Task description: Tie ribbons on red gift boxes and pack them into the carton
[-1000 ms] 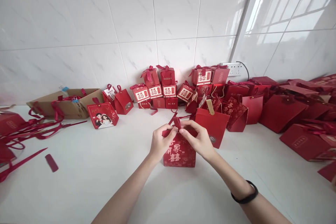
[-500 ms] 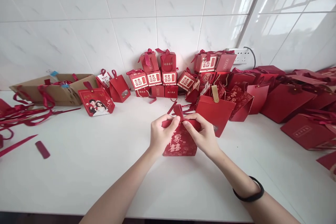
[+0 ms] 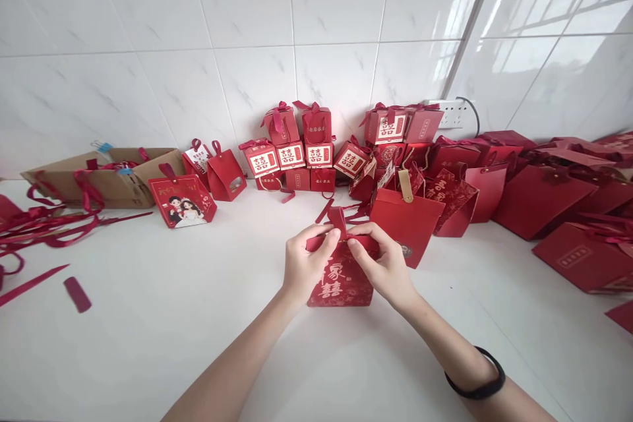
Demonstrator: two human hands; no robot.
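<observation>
A red gift box (image 3: 341,287) with pale Chinese characters stands upright on the white table in front of me. A loop of dark red ribbon (image 3: 338,219) rises from its top edge. My left hand (image 3: 309,264) pinches the top of the box at the ribbon's left side, thumb in front and fingers behind. On the other side, my right hand (image 3: 384,264) grips the same top edge, its thumb against the front. The fingertips behind the box are partly hidden. Just behind my right hand stands a larger red box (image 3: 408,217) with a gold tab.
Small red boxes (image 3: 291,157) are stacked against the tiled wall. Many red boxes (image 3: 544,201) crowd the right side. At left are a cardboard tray (image 3: 119,194), loose ribbons (image 3: 64,231), a couple-printed box (image 3: 185,204) and a short ribbon piece (image 3: 78,295). A power strip (image 3: 452,113) sits behind.
The view has tilted slightly, so everything sits a little lower in the picture. Both hands keep their hold on the box top, with only slight finger movement.
</observation>
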